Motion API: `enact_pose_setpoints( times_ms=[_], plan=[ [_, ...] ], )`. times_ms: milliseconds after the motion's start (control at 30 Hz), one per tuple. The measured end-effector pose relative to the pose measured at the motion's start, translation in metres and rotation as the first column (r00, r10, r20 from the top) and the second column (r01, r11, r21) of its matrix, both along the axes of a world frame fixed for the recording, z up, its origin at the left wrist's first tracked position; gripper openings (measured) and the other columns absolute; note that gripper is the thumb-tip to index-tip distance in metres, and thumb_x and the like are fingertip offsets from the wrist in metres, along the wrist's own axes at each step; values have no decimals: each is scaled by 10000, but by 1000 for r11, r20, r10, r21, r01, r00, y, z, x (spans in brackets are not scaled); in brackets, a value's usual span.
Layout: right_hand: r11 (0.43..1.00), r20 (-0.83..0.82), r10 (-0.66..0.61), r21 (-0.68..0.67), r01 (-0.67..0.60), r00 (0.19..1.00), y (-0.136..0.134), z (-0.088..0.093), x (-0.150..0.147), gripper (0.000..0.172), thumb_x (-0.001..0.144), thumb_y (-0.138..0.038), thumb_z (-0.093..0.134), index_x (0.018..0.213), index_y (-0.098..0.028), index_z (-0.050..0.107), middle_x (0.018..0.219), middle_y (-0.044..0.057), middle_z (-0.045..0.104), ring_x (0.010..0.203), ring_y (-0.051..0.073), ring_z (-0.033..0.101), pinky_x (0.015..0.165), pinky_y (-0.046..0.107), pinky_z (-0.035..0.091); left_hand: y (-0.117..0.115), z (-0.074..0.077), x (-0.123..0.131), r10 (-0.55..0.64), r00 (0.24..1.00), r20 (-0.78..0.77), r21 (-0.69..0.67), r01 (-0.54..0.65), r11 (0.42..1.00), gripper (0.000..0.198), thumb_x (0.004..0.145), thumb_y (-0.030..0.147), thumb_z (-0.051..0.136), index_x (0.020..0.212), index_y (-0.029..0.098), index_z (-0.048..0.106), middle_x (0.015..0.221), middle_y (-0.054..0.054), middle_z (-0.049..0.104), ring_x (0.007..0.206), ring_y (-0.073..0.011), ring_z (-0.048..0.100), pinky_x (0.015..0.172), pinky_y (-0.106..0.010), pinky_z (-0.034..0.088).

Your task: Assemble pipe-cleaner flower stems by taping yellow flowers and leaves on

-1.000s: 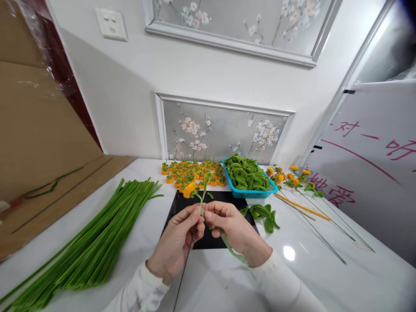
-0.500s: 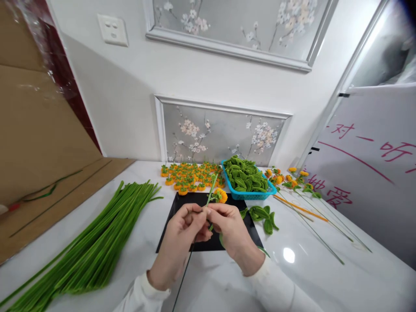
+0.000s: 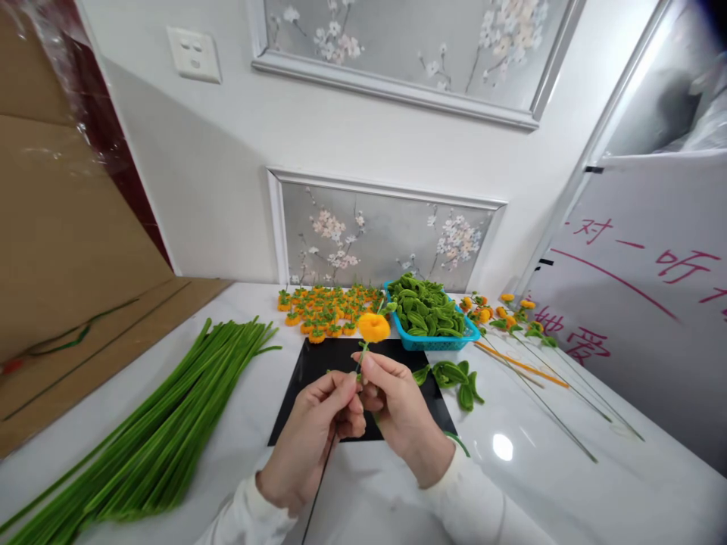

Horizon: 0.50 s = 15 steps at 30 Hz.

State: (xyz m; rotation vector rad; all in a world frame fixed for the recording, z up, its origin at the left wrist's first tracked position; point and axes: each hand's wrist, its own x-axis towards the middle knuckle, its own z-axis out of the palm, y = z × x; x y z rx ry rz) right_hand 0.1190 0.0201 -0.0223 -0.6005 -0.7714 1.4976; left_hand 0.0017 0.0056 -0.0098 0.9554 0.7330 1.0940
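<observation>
An orange fuzzy artificial flower (image 3: 373,328) stands upright above my fingertips, over a black mat (image 3: 310,378). Its thin dark stem (image 3: 321,477) runs down through both hands toward the table's front edge. My left hand (image 3: 318,424) pinches the stem low, with bits of green at its fingers. My right hand (image 3: 400,412) grips just beneath the flower head, thumb and forefinger closed on the green upper stem. Just right of it, several loose green fuzzy leaves (image 3: 454,376) lie partly on the mat. The stem between the fingers is partly hidden.
Many small orange pieces with green tops (image 3: 318,310) stand behind the mat. Beside them is a blue basket (image 3: 443,342) heaped with green leaves. A bundle of green pipe cleaners (image 3: 187,424) lies left; finished flowers on long stems (image 3: 528,325) lie right.
The orange flower has swung up and left from beside the right fingers to upright above them. The light green strand that stuck up between my hands no longer shows there.
</observation>
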Motion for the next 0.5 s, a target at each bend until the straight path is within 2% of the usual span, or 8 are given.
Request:
enact_pose_setpoints(
  times_ms=[267, 500],
  plan=[
    [997, 33, 76, -10, -76, 997, 0, 0, 2, 281, 663, -347, 771, 854, -143, 739, 581, -13, 556, 484, 58, 410, 437, 192, 237, 2, -1, -1, -7, 998, 66, -29, 9, 1000, 224, 800, 335, 654, 684, 155, 585, 511, 48, 532, 411, -48, 451, 427, -160, 367],
    [995, 80, 75, 64, -80, 994, -1, 3, 2, 208, 705, -323, 735, 790, -133, 733, 568, -16, 552, 464, 45, 363, 437, 201, 181, -1, -1, 0, -64, 995, 73, -2, 64, 998, 253, 847, 358, 591, 691, 160, 572, 477, 67, 471, 364, -34, 394, 382, -148, 329]
  ],
)
